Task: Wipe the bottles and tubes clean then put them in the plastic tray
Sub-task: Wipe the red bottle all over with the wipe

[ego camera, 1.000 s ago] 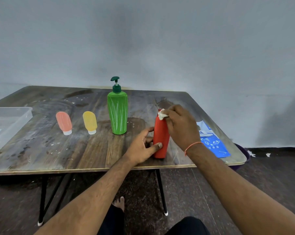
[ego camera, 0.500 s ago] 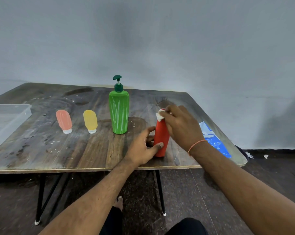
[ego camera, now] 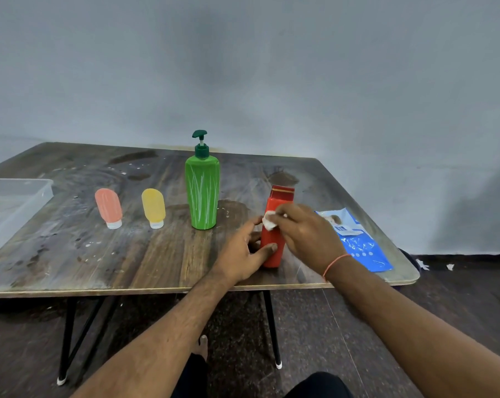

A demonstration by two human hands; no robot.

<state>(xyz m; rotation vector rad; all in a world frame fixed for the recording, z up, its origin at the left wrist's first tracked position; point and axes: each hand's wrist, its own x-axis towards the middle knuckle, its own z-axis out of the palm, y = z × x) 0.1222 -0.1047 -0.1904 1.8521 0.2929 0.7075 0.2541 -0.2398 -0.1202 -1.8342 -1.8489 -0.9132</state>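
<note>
Two hands work on the red bottle (ego camera: 273,245), which stands upright near the table's (ego camera: 70,254) front edge, right of centre in the frame. Left hand (ego camera: 243,254) grips its lower body, thumb in front; right hand (ego camera: 306,234) pinches a white wipe (ego camera: 268,222) against its upper side. Left of it stand the green pump bottle (ego camera: 202,193), yellow tube (ego camera: 154,208) and pink tube (ego camera: 108,208); the clear tray (ego camera: 42,188) sits at the far left edge, a blue packet (ego camera: 360,245) to the right
</note>
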